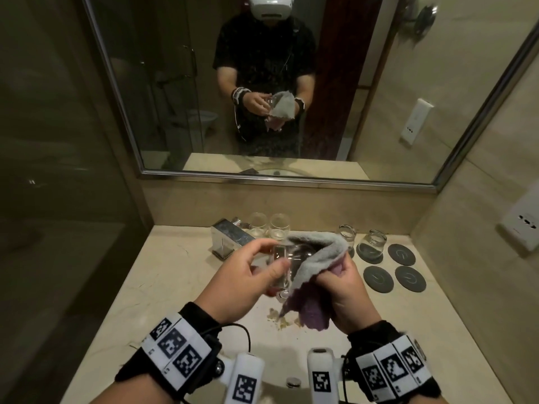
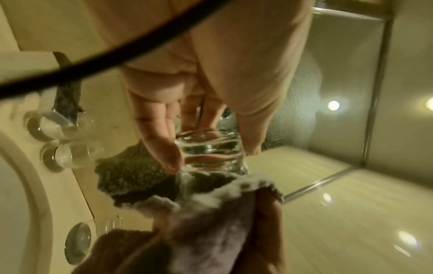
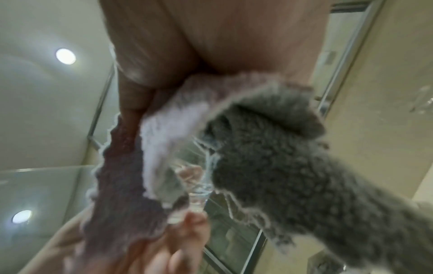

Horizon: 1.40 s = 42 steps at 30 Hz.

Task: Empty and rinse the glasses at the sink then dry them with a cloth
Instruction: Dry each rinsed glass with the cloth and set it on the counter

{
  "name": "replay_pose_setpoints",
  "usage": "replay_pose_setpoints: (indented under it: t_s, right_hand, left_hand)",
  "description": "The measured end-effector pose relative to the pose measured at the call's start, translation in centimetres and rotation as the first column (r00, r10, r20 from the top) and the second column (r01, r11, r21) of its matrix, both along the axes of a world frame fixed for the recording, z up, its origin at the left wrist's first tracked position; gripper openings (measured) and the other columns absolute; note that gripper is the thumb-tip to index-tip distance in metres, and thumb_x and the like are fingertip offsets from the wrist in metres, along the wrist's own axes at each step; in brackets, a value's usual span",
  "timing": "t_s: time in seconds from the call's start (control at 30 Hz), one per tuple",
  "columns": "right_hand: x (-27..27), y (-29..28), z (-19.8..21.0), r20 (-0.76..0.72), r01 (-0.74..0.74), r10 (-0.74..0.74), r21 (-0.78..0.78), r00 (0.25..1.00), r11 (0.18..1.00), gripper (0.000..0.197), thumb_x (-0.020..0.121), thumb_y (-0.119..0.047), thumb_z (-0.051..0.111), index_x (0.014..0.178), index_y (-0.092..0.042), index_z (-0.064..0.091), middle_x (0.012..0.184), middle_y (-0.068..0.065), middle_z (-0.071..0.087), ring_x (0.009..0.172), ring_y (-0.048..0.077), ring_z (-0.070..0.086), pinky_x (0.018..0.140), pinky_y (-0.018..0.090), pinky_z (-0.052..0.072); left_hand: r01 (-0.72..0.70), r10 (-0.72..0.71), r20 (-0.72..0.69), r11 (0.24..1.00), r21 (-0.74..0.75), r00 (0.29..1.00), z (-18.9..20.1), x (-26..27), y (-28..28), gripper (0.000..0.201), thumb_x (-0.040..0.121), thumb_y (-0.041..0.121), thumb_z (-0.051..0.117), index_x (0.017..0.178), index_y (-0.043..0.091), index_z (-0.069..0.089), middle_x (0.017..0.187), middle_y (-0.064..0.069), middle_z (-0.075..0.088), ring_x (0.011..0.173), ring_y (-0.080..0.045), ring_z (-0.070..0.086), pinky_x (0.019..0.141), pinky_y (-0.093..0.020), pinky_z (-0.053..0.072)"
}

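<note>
The left hand (image 1: pixel 233 282) curls its fingers and thumb round a clear drinking glass (image 1: pixel 284 265), tipping it so the mouth faces 3 o'clock, apparently so the grey-and-purple cloth (image 1: pixel 315 266) can reach inside. The right hand (image 1: pixel 345 293) clenches a bunch of that cloth against the mouth of the glass, above the basin at the centre of the marble counter (image 1: pixel 163 275). Two stemless glasses (image 1: pixel 268 225) stand at 12 o'clock beside the tap (image 1: pixel 230 236), and two more glasses (image 1: pixel 361 239) sit at 2 o'clock by the round coasters (image 1: pixel 393 271), apparently parked clear of the wiping.
</note>
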State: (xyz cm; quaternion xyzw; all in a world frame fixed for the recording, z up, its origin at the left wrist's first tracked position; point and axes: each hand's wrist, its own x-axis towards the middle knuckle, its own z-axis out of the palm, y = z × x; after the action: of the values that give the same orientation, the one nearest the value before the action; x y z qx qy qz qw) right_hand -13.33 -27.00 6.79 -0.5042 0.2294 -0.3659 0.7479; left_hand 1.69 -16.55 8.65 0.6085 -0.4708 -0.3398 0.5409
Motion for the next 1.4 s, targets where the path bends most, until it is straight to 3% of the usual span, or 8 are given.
replay_pose_setpoints:
  t_s: [0.1, 0.27, 0.43, 0.6, 0.8, 1.0, 1.17, 1.4]
  right_hand:
    - [0.2, -0.3, -0.3, 0.026, -0.039, 0.035, 0.165, 0.999, 0.986, 0.06, 0.067, -0.023, 0.073, 0.116, 0.006, 0.054, 0.107, 0.027, 0.062, 0.101, 0.041, 0.059, 0.094, 0.059, 0.045]
    - [0.0, 0.4, -0.2, -0.035, 0.01, -0.009, 0.006, 0.999, 1.0, 0.061, 0.058, -0.004, 0.075, 0.114, -0.003, 0.052, 0.097, 0.012, 0.071, 0.091, 0.026, 0.068, 0.077, 0.038, 0.057]
    - [0.7, 0.3, -0.3, 0.002, -0.051, 0.051, 0.143, 0.999, 0.988, 0.036, 0.073, -0.012, 0.066, 0.105, 0.0, 0.056, 0.097, 0.024, 0.063, 0.092, 0.038, 0.06, 0.084, 0.051, 0.049]
    - [1.0, 0.7, 0.2, -0.012, -0.013, 0.014, 0.077, 1.0, 0.997, 0.054, 0.067, 0.002, 0.068, 0.118, 0.002, 0.05, 0.1, 0.018, 0.069, 0.089, 0.027, 0.068, 0.074, 0.036, 0.057]
    - [1.3, 0.4, 0.5, -0.002, -0.034, 0.036, 0.205, 0.999, 0.978, 0.031, 0.077, -0.017, 0.062, 0.103, -0.001, 0.061, 0.103, 0.028, 0.064, 0.094, 0.038, 0.063, 0.086, 0.054, 0.052]
    - [1.0, 0.9, 0.5, 0.009, 0.031, -0.032, 0.112, 0.999, 0.993, 0.05, 0.069, -0.004, 0.071, 0.115, -0.003, 0.052, 0.099, 0.019, 0.068, 0.084, 0.033, 0.068, 0.066, 0.041, 0.058]
    - [1.2, 0.4, 0.3, 0.006, -0.012, 0.011, 0.234, 1.0, 0.972, 0.055, 0.073, -0.024, 0.07, 0.117, 0.004, 0.052, 0.112, 0.032, 0.06, 0.105, 0.047, 0.06, 0.09, 0.06, 0.05]
    - [1.2, 1.0, -0.1, -0.021, 0.054, -0.053, 0.047, 0.998, 0.997, 0.052, 0.066, -0.006, 0.072, 0.114, 0.001, 0.053, 0.1, 0.021, 0.069, 0.091, 0.034, 0.068, 0.073, 0.044, 0.057]
  left_hand:
    - [0.064, -0.041, 0.329, 0.996, -0.06, 0.944, -0.7, 0.5, 0.3, 0.05, 0.086, 0.03, 0.072, 0.131, 0.038, 0.052, 0.128, 0.023, 0.051, 0.1, -0.001, 0.058, 0.085, -0.016, 0.051]
    - [0.008, -0.002, -0.074, 0.997, 0.082, 0.997, -0.8, 0.4, -0.1, 0.06, 0.076, 0.06, 0.065, 0.126, 0.03, 0.053, 0.119, 0.002, 0.061, 0.067, -0.02, 0.071, 0.066, -0.037, 0.06]
    - [0.055, -0.035, 0.321, 0.997, -0.055, 0.947, -0.9, 0.6, 0.2, 0.054, 0.085, 0.025, 0.074, 0.13, 0.042, 0.051, 0.127, 0.023, 0.054, 0.095, 0.006, 0.057, 0.084, -0.016, 0.05]
    - [-0.058, 0.054, 0.051, 0.994, 0.088, 0.997, -0.2, 0.7, -0.4, 0.057, 0.082, 0.059, 0.06, 0.131, 0.03, 0.052, 0.119, 0.008, 0.06, 0.067, -0.008, 0.068, 0.071, -0.035, 0.057]
    - [0.034, -0.011, 0.319, 0.997, -0.066, 0.948, -1.0, 0.6, -0.1, 0.052, 0.086, 0.028, 0.072, 0.131, 0.042, 0.05, 0.132, 0.024, 0.049, 0.104, 0.005, 0.055, 0.084, -0.016, 0.049]
    - [-0.088, 0.087, 0.03, 0.995, 0.043, 0.996, -0.2, 0.2, -0.6, 0.045, 0.086, 0.045, 0.062, 0.126, 0.026, 0.054, 0.117, 0.001, 0.061, 0.063, -0.005, 0.065, 0.061, -0.031, 0.057]
    - [0.036, -0.033, 0.224, 0.999, -0.011, 0.974, -0.5, 0.6, 0.2, 0.055, 0.085, 0.032, 0.072, 0.132, 0.044, 0.046, 0.13, 0.021, 0.049, 0.093, 0.005, 0.059, 0.077, -0.016, 0.05]
    - [-0.045, 0.045, 0.178, 0.999, -0.004, 0.983, -0.5, 0.7, -0.2, 0.047, 0.089, 0.043, 0.065, 0.133, 0.033, 0.051, 0.125, 0.009, 0.059, 0.082, -0.008, 0.065, 0.076, -0.028, 0.057]
